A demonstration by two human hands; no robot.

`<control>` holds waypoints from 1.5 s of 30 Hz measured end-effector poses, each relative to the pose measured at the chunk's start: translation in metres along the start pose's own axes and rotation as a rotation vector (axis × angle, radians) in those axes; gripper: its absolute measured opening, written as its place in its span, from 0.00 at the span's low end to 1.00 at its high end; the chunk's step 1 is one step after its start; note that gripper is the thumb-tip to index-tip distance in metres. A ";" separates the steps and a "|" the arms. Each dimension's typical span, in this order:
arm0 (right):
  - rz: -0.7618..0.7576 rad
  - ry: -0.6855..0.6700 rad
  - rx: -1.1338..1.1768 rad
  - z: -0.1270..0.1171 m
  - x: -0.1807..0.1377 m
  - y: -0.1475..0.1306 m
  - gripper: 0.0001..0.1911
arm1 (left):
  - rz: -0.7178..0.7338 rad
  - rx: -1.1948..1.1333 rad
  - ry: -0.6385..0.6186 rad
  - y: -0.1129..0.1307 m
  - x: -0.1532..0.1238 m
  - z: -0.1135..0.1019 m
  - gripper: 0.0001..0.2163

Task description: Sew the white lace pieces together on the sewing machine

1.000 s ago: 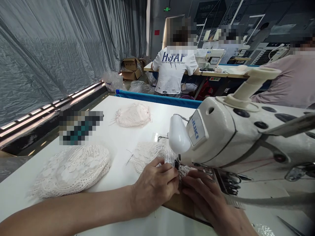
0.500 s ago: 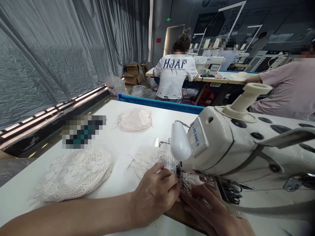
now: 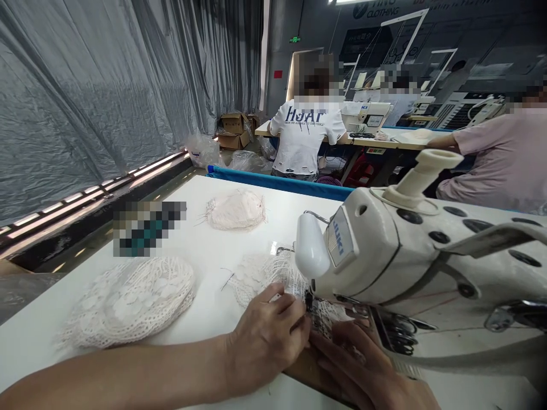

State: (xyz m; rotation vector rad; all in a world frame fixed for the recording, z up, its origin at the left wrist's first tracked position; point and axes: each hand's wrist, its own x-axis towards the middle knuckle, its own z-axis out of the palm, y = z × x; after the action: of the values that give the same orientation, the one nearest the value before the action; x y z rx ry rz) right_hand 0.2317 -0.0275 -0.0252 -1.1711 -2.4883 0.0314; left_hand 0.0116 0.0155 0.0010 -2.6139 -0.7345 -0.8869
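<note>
Both your hands touch lace piece (image 3: 252, 279) under sewing machine head (image 3: 376, 245): left hand (image 3: 271, 336) curled, right hand (image 3: 370, 364) flatter; cannot tell whether fingers pinch. Lace stack (image 3: 145, 299) lies to your left, on white table (image 3: 216, 245).

This is a clothing workshop. A large sewing machine (image 3: 367, 245) stands on a white table (image 3: 213, 250) beside a lace pile (image 3: 149, 302), while a person in a white T-shirt (image 3: 301, 142) sits near a second machine (image 3: 371, 118) ahead. Wall lettering (image 3: 382, 11) reads "CLOTHING", and cardboard boxes (image 3: 233, 131) are stacked by the curtain (image 3: 128, 85).
</note>
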 end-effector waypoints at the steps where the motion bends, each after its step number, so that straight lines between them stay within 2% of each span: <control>1: 0.004 0.006 -0.006 -0.001 0.002 -0.001 0.18 | 0.006 -0.016 -0.004 0.000 0.000 -0.001 0.05; 9: -0.004 0.057 0.037 -0.021 0.016 -0.003 0.15 | 0.051 -0.097 -0.067 -0.003 -0.004 -0.002 0.04; 15: -0.021 0.074 -0.017 -0.012 0.013 0.001 0.14 | 0.016 -0.126 -0.079 -0.004 -0.004 -0.002 0.05; 21: 0.003 0.073 -0.038 -0.014 0.011 0.001 0.15 | 0.014 -0.119 -0.082 -0.003 -0.003 -0.001 0.05; 31: -0.005 0.026 -0.054 -0.008 0.003 0.008 0.18 | -0.009 -0.126 -0.026 -0.003 -0.001 0.000 0.07; 40: -0.009 0.006 -0.041 -0.009 0.000 0.011 0.21 | -0.004 -0.123 -0.059 -0.003 -0.001 -0.001 0.06; 45: -0.012 -0.003 -0.061 -0.008 0.000 0.008 0.18 | 0.001 -0.128 -0.081 -0.003 0.000 -0.001 0.05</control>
State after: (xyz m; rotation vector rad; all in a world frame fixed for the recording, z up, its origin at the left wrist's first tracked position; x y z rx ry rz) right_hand 0.2409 -0.0234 -0.0195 -1.1811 -2.5151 -0.0466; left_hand 0.0088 0.0175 0.0021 -2.7761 -0.7189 -0.8590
